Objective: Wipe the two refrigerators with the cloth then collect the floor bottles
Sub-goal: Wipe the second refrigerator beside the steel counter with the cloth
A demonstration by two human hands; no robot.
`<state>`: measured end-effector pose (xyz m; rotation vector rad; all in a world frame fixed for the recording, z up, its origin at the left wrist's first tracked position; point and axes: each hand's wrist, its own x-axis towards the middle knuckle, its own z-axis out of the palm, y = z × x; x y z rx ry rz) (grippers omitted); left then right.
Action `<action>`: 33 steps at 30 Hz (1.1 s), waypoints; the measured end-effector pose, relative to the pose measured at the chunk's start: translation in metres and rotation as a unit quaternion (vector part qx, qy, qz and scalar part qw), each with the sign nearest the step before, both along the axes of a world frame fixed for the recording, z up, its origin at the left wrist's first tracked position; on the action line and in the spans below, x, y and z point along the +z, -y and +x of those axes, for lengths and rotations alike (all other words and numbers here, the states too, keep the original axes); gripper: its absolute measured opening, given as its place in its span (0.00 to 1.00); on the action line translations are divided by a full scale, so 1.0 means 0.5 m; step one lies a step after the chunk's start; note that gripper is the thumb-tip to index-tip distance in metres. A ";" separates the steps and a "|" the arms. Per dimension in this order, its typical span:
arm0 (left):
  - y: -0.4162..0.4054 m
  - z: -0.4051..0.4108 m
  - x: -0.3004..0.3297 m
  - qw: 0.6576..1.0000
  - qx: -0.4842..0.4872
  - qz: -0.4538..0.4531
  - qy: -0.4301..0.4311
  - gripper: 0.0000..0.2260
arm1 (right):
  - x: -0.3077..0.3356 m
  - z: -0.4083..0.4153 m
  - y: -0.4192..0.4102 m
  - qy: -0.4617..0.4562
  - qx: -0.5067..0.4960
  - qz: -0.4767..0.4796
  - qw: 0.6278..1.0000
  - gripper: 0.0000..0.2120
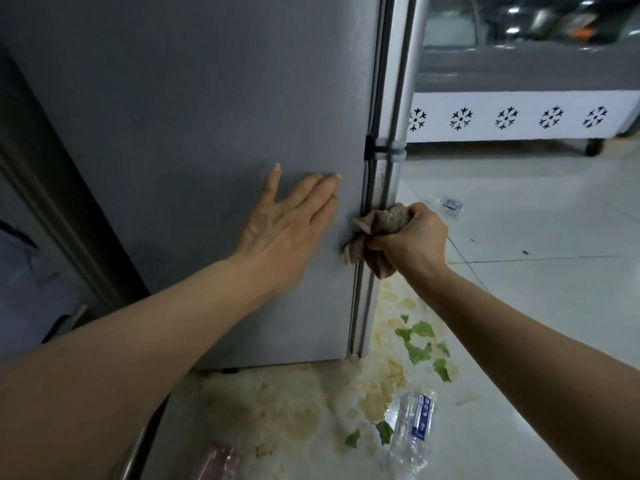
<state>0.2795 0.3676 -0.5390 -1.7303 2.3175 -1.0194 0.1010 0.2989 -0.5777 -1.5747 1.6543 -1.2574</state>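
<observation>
The right hand's [412, 237] fingers are curled tight round a bunched pinkish-brown cloth [375, 230], knuckles up, thumb tucked low against the wad. The cloth is pressed to the front corner of the grey fridge [194, 109], right at the dark door seal, below the black hinge band; loose folds spill out to the left and hang down under the fist. The wrist is bent slightly and the bare forearm runs back down to the lower right edge of the view.

The left hand [287, 223] lies flat on the fridge's side panel, palm to the metal, fingers straight. The thumb is spread wide and points up; the other fingers lie close together and point up and to the right, toward the cloth, with their tips just short of the corner. Its forearm stretches straight back to the lower left.

On the pale tiled floor [540, 306] at the foot of the fridge there is a yellowish spill with green leaf scraps [420, 344] scattered in it. A clear plastic bottle [414, 427] with a blue-and-white label lies on its side at the edge of the spill, near the bottom of the view. A second bottle [448, 203] lies farther off on the tiles, just beyond the right hand. A blurred pinkish thing sits at the bottom edge; what it is cannot be told.

Behind stands a white chest freezer [519, 116] with a row of snowflake marks, on castors. To the far left, a dark metal edge of another unit shows.
</observation>
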 end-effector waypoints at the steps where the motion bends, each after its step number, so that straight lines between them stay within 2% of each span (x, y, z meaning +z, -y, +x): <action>1: 0.002 0.001 0.009 1.000 -0.001 0.003 0.007 0.35 | 0.013 0.001 0.000 0.001 0.000 0.001 1.000 0.24; 5: 0.000 0.001 0.030 0.999 -0.006 0.043 0.008 0.36 | 0.060 0.008 0.001 0.011 -0.011 -0.015 1.000 0.22; 8: -0.004 -0.004 0.057 0.997 -0.039 0.054 -0.039 0.36 | 0.108 0.010 0.001 0.009 -0.017 -0.036 0.999 0.22; 13: -0.007 -0.005 0.143 0.990 -0.085 -0.035 -0.111 0.32 | 0.191 0.007 0.007 -0.010 -0.018 -0.053 0.998 0.24; 19: -0.004 -0.007 0.253 0.981 -0.086 -0.134 -0.107 0.30 | 0.265 0.011 0.009 -0.045 -0.020 -0.057 0.997 0.24; 24: 0.005 0.006 0.328 0.978 -0.054 -0.171 -0.110 0.32 | 0.304 0.016 0.007 -0.047 -0.020 -0.038 0.998 0.21; 29: 0.027 0.015 0.405 0.971 -0.021 -0.194 -0.135 0.36 | 0.365 0.017 0.010 -0.059 -0.029 -0.085 0.994 0.25; 33: 0.039 0.019 0.439 0.970 -0.011 -0.185 -0.156 0.35 | 0.436 0.019 0.008 -0.057 -0.032 -0.124 0.990 0.27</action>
